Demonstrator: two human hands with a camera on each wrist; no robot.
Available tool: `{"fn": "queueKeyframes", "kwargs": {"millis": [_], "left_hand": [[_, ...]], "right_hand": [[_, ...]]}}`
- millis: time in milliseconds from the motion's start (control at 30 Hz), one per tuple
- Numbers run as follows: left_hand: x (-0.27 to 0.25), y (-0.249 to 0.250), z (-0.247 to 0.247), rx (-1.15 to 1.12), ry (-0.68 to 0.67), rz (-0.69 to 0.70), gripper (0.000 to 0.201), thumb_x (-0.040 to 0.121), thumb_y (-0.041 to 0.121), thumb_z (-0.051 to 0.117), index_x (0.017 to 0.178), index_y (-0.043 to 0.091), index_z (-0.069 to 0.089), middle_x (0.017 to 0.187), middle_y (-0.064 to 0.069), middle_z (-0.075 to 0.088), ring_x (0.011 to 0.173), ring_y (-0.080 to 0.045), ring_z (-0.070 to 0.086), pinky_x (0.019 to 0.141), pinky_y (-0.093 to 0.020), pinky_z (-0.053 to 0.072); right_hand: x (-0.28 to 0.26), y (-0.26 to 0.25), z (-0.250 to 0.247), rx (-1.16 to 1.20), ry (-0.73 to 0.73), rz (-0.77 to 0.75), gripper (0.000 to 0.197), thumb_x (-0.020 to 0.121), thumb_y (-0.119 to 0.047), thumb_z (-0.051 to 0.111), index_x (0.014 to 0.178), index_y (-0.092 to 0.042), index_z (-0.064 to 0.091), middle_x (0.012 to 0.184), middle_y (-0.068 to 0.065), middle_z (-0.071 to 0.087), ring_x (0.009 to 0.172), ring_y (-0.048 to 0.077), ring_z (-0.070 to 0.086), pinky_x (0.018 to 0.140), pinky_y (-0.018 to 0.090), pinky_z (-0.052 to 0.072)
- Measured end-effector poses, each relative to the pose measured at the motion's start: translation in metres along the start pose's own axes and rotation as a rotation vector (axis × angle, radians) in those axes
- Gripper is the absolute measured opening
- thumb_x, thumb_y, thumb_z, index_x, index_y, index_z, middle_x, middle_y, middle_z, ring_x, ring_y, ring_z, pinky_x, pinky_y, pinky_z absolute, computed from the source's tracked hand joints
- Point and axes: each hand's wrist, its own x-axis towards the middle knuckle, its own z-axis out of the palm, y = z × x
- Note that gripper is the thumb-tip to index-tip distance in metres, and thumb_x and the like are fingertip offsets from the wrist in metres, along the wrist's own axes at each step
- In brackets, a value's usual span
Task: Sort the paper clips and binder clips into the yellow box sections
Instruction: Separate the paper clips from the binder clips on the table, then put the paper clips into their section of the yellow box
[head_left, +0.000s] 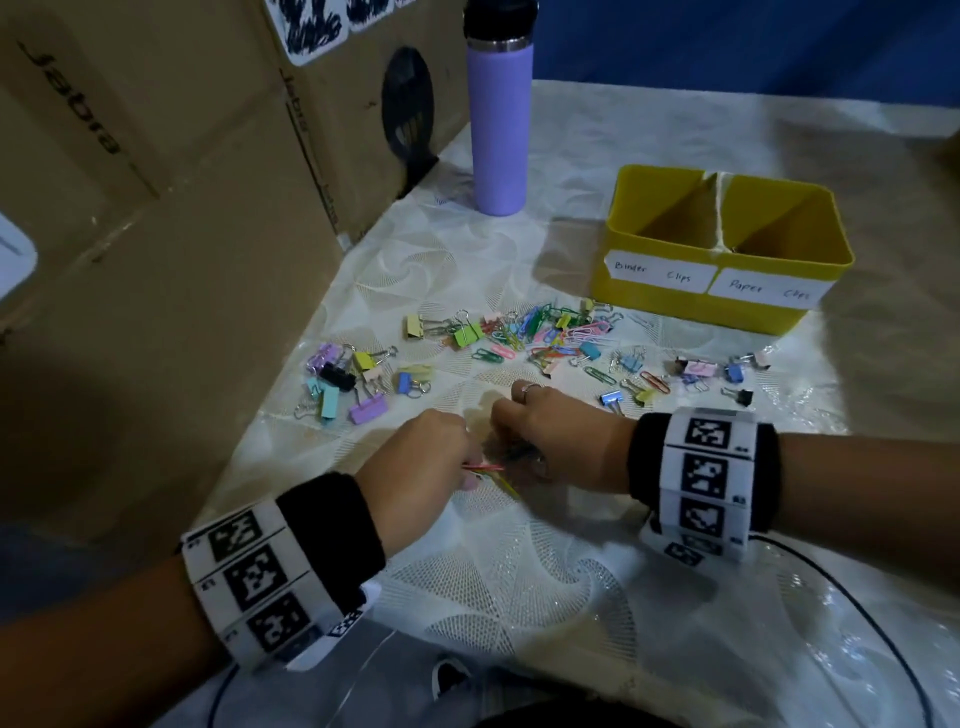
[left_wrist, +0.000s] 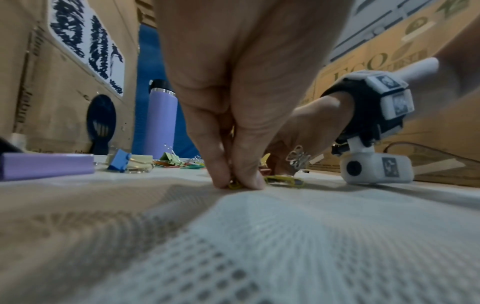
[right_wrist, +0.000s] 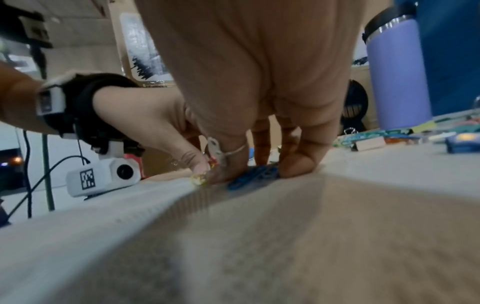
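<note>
Both hands are low over the patterned cloth, close together near the table's front. My left hand (head_left: 460, 467) (left_wrist: 237, 183) pinches a yellow paper clip (left_wrist: 234, 186) between thumb and fingertip against the cloth. My right hand (head_left: 514, 449) (right_wrist: 259, 173), wearing a ring, has curled fingertips closed on a blue paper clip (right_wrist: 255, 176) lying flat. Another yellow clip (left_wrist: 283, 180) lies between the hands. A mixed pile of coloured paper clips and binder clips (head_left: 545, 332) is scattered beyond them. The yellow box (head_left: 675, 306) stands at the back right, labelled "Binder Clips" left and "Paper Clips" right.
A purple bottle (head_left: 498, 124) stands behind the pile, left of the box. Large cardboard boxes (head_left: 156, 208) wall off the left side. A group of binder clips (head_left: 343, 379) lies at the left. A black cable (head_left: 857, 597) curves across the near right.
</note>
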Motion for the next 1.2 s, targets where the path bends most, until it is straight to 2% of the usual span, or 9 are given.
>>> {"fn": "queueKeyframes", "kwargs": {"millis": [133, 300, 433, 533, 733, 833, 900, 1033, 1200], "left_hand": [[0.000, -0.008, 0.002, -0.140, 0.045, 0.019, 0.021, 0.085, 0.023, 0.065, 0.101, 0.011, 0.068, 0.100, -0.008, 0.064, 0.093, -0.020, 0.059, 0.081, -0.030, 0.044], [0.015, -0.019, -0.007, -0.202, -0.063, 0.105, 0.024, 0.083, 0.019, 0.068, 0.102, 0.005, 0.069, 0.094, -0.007, 0.072, 0.072, -0.007, 0.059, 0.060, -0.011, 0.040], [0.040, -0.025, -0.031, -0.348, -0.160, 0.124, 0.020, 0.079, 0.019, 0.072, 0.096, 0.008, 0.071, 0.068, 0.015, 0.062, 0.051, 0.013, 0.054, 0.053, -0.002, 0.039], [0.067, -0.016, -0.061, -0.537, -0.123, 0.173, 0.012, 0.077, 0.015, 0.073, 0.086, 0.006, 0.072, 0.054, 0.013, 0.061, 0.048, 0.007, 0.051, 0.053, -0.007, 0.040], [0.139, 0.056, -0.122, -0.758, 0.056, 0.381, 0.012, 0.080, 0.016, 0.070, 0.069, 0.019, 0.067, 0.058, 0.010, 0.062, 0.054, 0.003, 0.051, 0.056, -0.008, 0.042], [0.182, 0.106, -0.136, -0.746, 0.252, 0.359, 0.010, 0.080, 0.019, 0.071, 0.081, 0.009, 0.070, 0.067, 0.001, 0.065, 0.054, 0.001, 0.055, 0.060, -0.013, 0.044], [0.208, 0.133, -0.137, -0.655, 0.358, 0.284, 0.022, 0.078, 0.023, 0.073, 0.088, 0.003, 0.073, 0.081, -0.007, 0.071, 0.071, -0.011, 0.062, 0.072, -0.022, 0.047], [0.228, 0.149, -0.133, -0.455, 0.366, 0.201, 0.033, 0.079, 0.027, 0.072, 0.100, 0.001, 0.072, 0.106, -0.013, 0.071, 0.103, -0.023, 0.064, 0.085, -0.026, 0.046], [0.165, 0.109, -0.129, -0.313, 0.507, 0.353, 0.023, 0.082, 0.019, 0.068, 0.101, 0.007, 0.073, 0.097, -0.009, 0.072, 0.087, -0.014, 0.060, 0.068, -0.012, 0.031]], "right_hand": [[-0.009, 0.006, -0.004, -0.119, -0.063, 0.017, 0.028, 0.094, -0.007, 0.039, 0.120, -0.001, 0.046, 0.123, 0.020, 0.049, 0.108, 0.032, 0.053, 0.090, 0.037, 0.041], [-0.025, 0.026, -0.005, 0.057, -0.075, 0.032, 0.027, 0.091, -0.004, 0.043, 0.116, -0.003, 0.055, 0.120, 0.016, 0.055, 0.106, 0.027, 0.056, 0.077, 0.021, 0.036], [-0.028, 0.055, -0.012, 0.220, -0.006, 0.058, 0.014, 0.087, -0.006, 0.054, 0.097, -0.007, 0.064, 0.098, 0.012, 0.069, 0.081, 0.016, 0.056, 0.064, 0.020, 0.034], [-0.041, 0.073, -0.025, 0.577, 0.005, 0.123, 0.015, 0.089, -0.006, 0.056, 0.077, -0.014, 0.060, 0.072, 0.007, 0.066, 0.057, 0.009, 0.055, 0.054, 0.010, 0.042], [-0.087, 0.131, -0.085, 1.035, 0.471, 0.304, 0.029, 0.092, 0.002, 0.046, 0.067, -0.011, 0.052, 0.058, 0.003, 0.051, 0.041, -0.003, 0.047, 0.047, 0.007, 0.041], [-0.089, 0.170, -0.113, 1.044, 0.720, 0.526, 0.029, 0.093, 0.001, 0.047, 0.067, -0.009, 0.052, 0.058, 0.003, 0.051, 0.037, -0.002, 0.050, 0.044, 0.009, 0.045], [-0.081, 0.192, -0.124, 0.906, 0.753, 0.698, 0.016, 0.091, -0.004, 0.053, 0.075, -0.006, 0.057, 0.068, 0.010, 0.054, 0.046, 0.003, 0.060, 0.047, 0.011, 0.052], [-0.076, 0.204, -0.131, 0.300, 0.387, 0.847, 0.029, 0.092, -0.015, 0.049, 0.110, -0.001, 0.065, 0.113, 0.020, 0.066, 0.101, 0.031, 0.063, 0.089, 0.037, 0.050], [-0.092, 0.161, -0.120, 0.066, 0.526, 0.627, 0.032, 0.092, -0.010, 0.049, 0.121, -0.006, 0.060, 0.124, 0.017, 0.062, 0.115, 0.032, 0.054, 0.095, 0.034, 0.040]]}}
